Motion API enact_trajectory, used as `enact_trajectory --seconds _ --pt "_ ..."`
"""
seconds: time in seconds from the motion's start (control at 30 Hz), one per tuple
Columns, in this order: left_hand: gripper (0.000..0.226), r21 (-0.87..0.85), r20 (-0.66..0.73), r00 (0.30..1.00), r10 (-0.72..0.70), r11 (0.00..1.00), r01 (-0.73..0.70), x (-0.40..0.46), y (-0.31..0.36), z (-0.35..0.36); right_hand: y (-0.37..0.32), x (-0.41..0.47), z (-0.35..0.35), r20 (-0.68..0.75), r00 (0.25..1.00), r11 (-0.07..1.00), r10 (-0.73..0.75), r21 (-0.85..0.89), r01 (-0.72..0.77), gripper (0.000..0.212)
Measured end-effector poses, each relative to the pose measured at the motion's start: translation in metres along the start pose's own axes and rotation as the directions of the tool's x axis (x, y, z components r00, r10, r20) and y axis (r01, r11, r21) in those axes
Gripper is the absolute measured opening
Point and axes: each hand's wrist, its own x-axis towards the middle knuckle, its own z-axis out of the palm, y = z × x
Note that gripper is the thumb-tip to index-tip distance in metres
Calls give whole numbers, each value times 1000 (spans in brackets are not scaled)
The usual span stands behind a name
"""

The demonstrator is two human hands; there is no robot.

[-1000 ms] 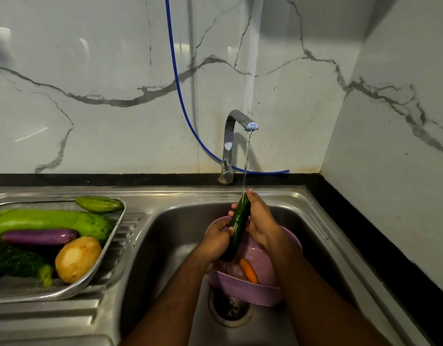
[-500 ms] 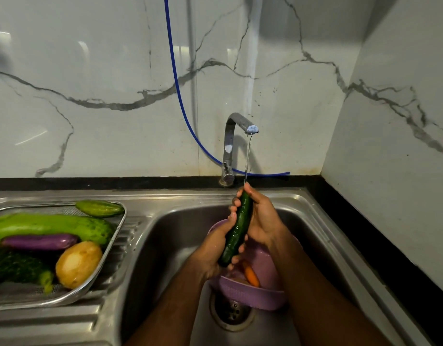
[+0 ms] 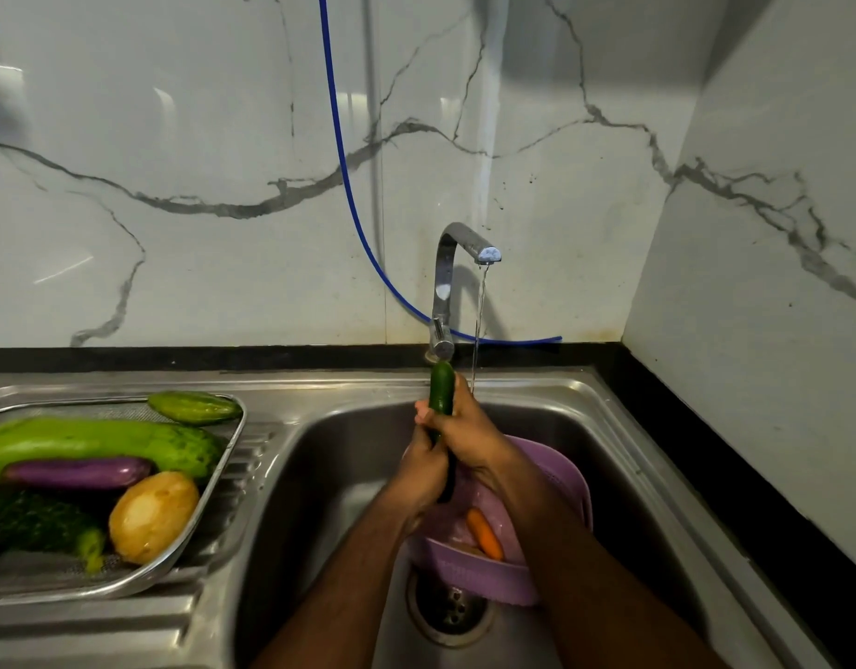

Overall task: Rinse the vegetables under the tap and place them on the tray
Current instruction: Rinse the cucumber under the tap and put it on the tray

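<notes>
Still rinsing: both hands, left (image 3: 428, 468) and right (image 3: 467, 427), curled tight round cucumber (image 3: 441, 388), upright over basket (image 3: 556, 480), stream from tap (image 3: 464, 241) falling just beside its tip. Next, probably: carry left to tray (image 3: 223, 456), clear of sink rim, wet skin likely slippery.

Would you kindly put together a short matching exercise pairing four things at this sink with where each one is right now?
Things:
1. cucumber
2. carrot
3. potato
4. purple colander

Places:
A. on the metal tray
B. inside the colander
C. gripped upright by the left hand and right hand
D. standing in the sink basin

Pairs: 1-C, 2-B, 3-A, 4-D
</notes>
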Motion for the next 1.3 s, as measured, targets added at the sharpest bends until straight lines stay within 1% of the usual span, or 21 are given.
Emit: enact_trajectory --seconds 0.1,0.17,0.2,0.27,0.33,0.4,0.47,0.53,0.6,0.63,0.7,0.77,0.83,0.87,0.93,0.97,1.0,1.07,1.13,1.23,1.3 --pt "53 44 12 998 67 997 -68 -10 10 5 0 2 -5 -112 994 992 -10 127 24 25" --pt "38 12 67 992 102 995 -103 -19 21 13 -2 4 -10 -218 976 984 16 174 23 10" --pt "31 -25 77 992 99 995 -98 -23 26 16 -2 6 -13 -231 972 977 37 213 14 13" --pt "21 -176 94 995 30 984 -13 -31 38 18 -5 7 -17 -177 979 921 101 390 -24 17" --pt "30 -321 117 992 -37 944 73 -39 46 15 -12 3 -20 -89 989 838 122 544 -55 18" --pt "42 -406 177 982 -68 904 135 -42 50 9 -12 2 -25 -31 997 801 76 597 -42 27" --pt "51 -465 325 942 -84 853 236 -45 53 3 -11 2 -30 22 1000 774 3 632 -17 38" --pt "58 -513 478 876 -68 788 341 -47 54 -3 -12 1 -33 81 995 727 -65 687 -9 33" --pt "64 -541 538 842 -44 748 385 -47 53 -9 -18 -2 -34 126 988 693 -93 720 -26 24" --pt "67 -555 539 841 -34 738 385 -47 52 -11 -22 -5 -33 128 987 692 -93 722 -28 25" --pt "65 -575 505 863 -29 734 361 -44 48 -13 -27 -7 -28 120 990 704 -74 709 -33 36" --pt "53 -579 442 896 -44 749 322 -42 46 -12 -27 -5 -23 70 998 744 4 667 -50 45" --pt "39 -524 339 938 -71 814 251 -41 47 -10 -23 -2 -21 -23 996 821 84 568 -56 50" --pt "35 -443 254 964 -75 877 185 -39 46 -8 -21 0 -22 -66 990 851 121 520 -70 52" --pt "27 -137 27 1000 -5 991 9 -31 40 -3 -15 3 -25 -139 974 899 182 425 -107 52" --pt "21 43 -68 996 66 997 -63 -28 38 -2 -11 6 -26 -168 964 918 207 374 -131 52" --pt "14 181 -112 986 126 978 -104 -25 35 0 -8 7 -28 -189 958 934 217 326 -147 53" --pt "13 266 -98 979 176 953 -145 -25 30 4 -3 10 -28 -206 957 957 203 251 -148 61" --pt "17 248 -81 978 193 954 -167 -24 25 4 -5 9 -25 -198 962 968 191 201 -150 63" --pt "17 222 -83 970 228 953 -205 -22 21 2 -9 6 -24 -153 983 993 100 84 -88 63" --pt "19 201 -77 972 223 958 -204 -21 19 0 -7 3 -26 -109 993 999 48 31 -45 54"
